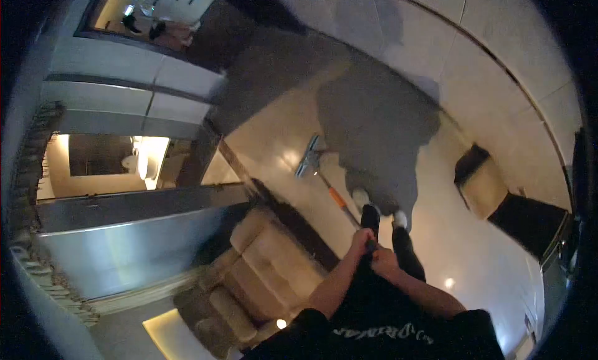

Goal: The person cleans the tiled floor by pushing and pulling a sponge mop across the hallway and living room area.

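Note:
A long-handled mop (337, 196) with an orange section on its shaft slants down from my body to the floor. Its narrow, flat head (307, 155) lies on the shiny tiles ahead and to the left of my feet. My left hand (360, 243) is wrapped round the upper handle. Close behind it, my right hand (385, 261) is closed round the handle's end, near my waist. Both hands hold this same mop, and the handle between them is partly hidden by fingers.
A brown tufted sofa (268, 260) stands to the left, beside a dark floor strip. On the right is a dark and tan chair-like piece (523, 216). A tiled wall (423, 42) bounds the far side. My shadow (380, 123) falls across the floor (274, 126).

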The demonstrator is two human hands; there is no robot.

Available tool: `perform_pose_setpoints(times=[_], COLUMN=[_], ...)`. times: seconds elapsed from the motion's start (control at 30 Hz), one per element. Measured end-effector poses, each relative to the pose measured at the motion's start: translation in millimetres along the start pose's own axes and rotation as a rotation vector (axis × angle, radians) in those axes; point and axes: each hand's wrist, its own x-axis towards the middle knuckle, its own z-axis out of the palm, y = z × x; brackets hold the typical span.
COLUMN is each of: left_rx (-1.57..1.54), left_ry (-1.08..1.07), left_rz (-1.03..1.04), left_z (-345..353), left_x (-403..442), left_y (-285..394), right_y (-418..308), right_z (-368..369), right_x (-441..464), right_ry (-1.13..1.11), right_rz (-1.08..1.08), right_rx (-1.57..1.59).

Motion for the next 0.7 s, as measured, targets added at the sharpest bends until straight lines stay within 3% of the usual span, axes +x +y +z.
perform_pose_setpoints(times=[0.03, 0.07, 0.1, 0.13, 0.17, 0.23, 0.3, 0.33, 0.37, 0.43, 0.47, 0.53, 0.57, 0.63, 0.67, 0.7], left_rx=[0.016, -0.272, -0.056, 0.143, 0.337, 0.601, -0.095, -0.44, -0.72, -0.587, -0.522, -0.267, 0.391, 0.778, 0.848, 0.886], left_ry=[-0.115, -0.189, -0.083, -0.008, 0.05, 0.158, 0.008, -0.09, -0.056, 0.029, 0.073, 0.274, 0.372, 0.399, 0.371, 0.323], left_rz=[0.098, 0.065, 0.149, 0.069, -0.024, -0.604, -0.104, 0.143, 0.179, 0.229, 0.253, 0.195, 0.244, 0.087, -0.096, -0.307], left_z=[-24, -32, -42, -51, -60, -74, -86, -90, -96, -91, -89, -100, -116, -133, -142, -150], left_x=[25, 17, 20, 37, 53, 59, 42, 34, 38, 23, 9, 7, 1, -23, -44, -73], left_y=[13, 42, 69, 107, 145, 217, 276, 290, 296, 302, 289, 209, 150, 41, -15, -66], right_y=[-15, -22, -32, -56, -67, -100, -97, -71, -33, 41, 87, 149, 175, 204, 131, 176], right_z=[-8, -10, -13, -35, -52, -87, -126, -123, -112, -104, -94, -57, -31, -14, -35, 7], right_x=[25, 55, 83, 100, 122, 135, 143, 158, 177, 187, 176, 144, 134, 122, 78, 74], right_ry=[0.049, 0.085, 0.118, 0.131, 0.181, 0.253, -0.063, -0.167, -0.257, -0.399, -0.316, -0.292, -0.341, -0.409, -0.359, -0.325], right_rz=[-0.043, -0.017, 0.006, -0.011, -0.146, 0.05, -0.402, -0.092, 0.221, 0.363, -0.131, -0.416, -0.216, 0.197, 0.28, 0.004], right_rx=[0.022, 0.049, 0.083, -0.016, -0.217, -0.07, -0.577, -0.178, 0.221, 0.549, 0.344, 0.156, 0.187, 0.256, 0.129, -0.028])
